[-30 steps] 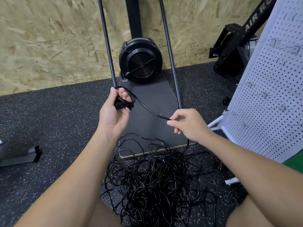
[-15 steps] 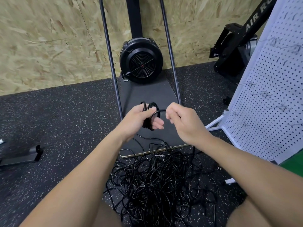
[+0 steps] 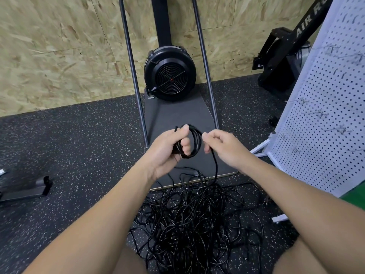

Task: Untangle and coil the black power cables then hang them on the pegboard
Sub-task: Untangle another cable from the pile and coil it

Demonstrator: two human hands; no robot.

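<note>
Since earlier frame, coil (image 3: 192, 140) gained loops. I saw tangled cable pile (image 3: 194, 224) nearest, left hand (image 3: 167, 149) clamped round coil, right hand (image 3: 223, 147) pinching its strand; beyond, fan unit (image 3: 170, 75), pegboard (image 3: 325, 119) right.

A small coil (image 3: 192, 142) of black power cable is held up in front of the person, a little above the centre of the view. It has several round loops that lie close together, and it stands nearly upright. From its right side one cable strand (image 3: 215, 167) hangs down toward 6 o'clock and goes into the tangled pile (image 3: 195, 224). This pile is a loose heap of thin, glossy black cables on the speckled floor, directly at 6 o'clock from the coil; its far edge lies over a dark board. The white pegboard (image 3: 331, 115) stands upright at 3 o'clock, with wire hooks (image 3: 300, 100) in its holes.
</note>
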